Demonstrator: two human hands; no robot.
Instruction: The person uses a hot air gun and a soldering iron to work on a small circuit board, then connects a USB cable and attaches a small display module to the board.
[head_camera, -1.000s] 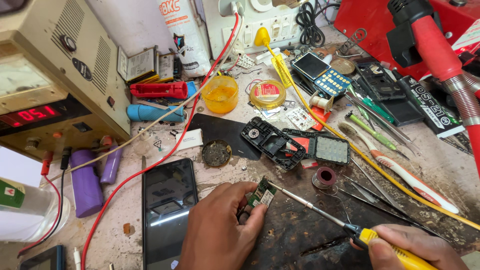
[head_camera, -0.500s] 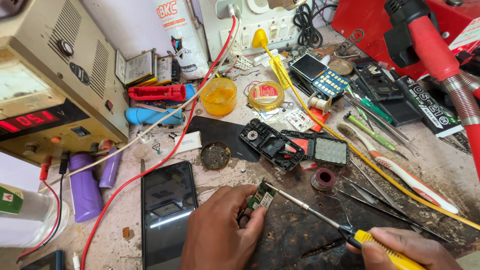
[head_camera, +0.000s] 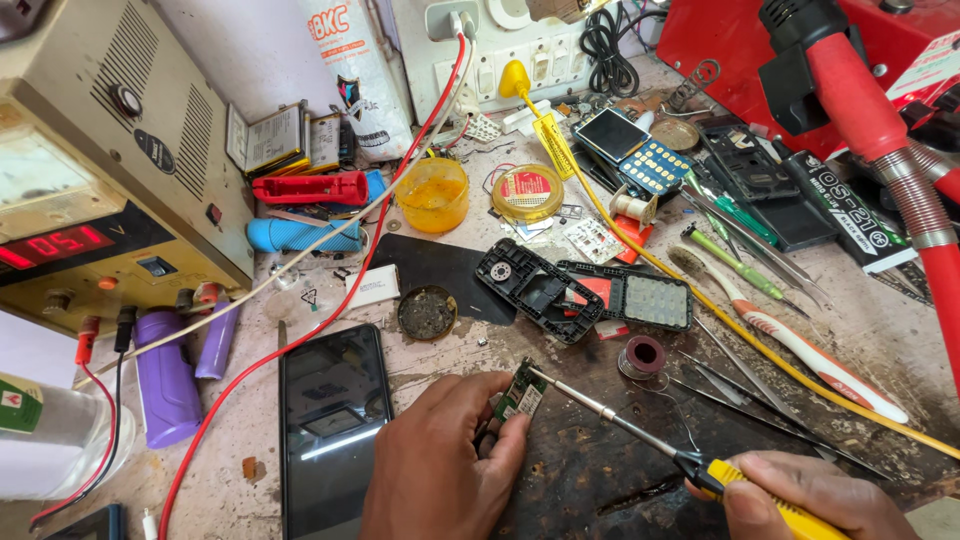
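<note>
One small green circuit board (head_camera: 522, 392), tilted, soldering iron (head_camera: 640, 432) tip touching.

circuit board (head_camera: 522, 397): small green board, tilted on edge, pinched at the left hand's fingertips, low centre of the dark scorched bench patch
soldering iron (head_camera: 640, 435): thin metal shaft, yellow handle with black collar, lying diagonally, tip touching the board's top edge, handle in the right hand

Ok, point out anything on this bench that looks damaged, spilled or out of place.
The bench top under the hands is scorched black and pitted. A toothbrush lies among the tweezers and drivers. A phone housing sits opened, its keypad frame beside it. The left hand pinches a small green circuit board.
</note>
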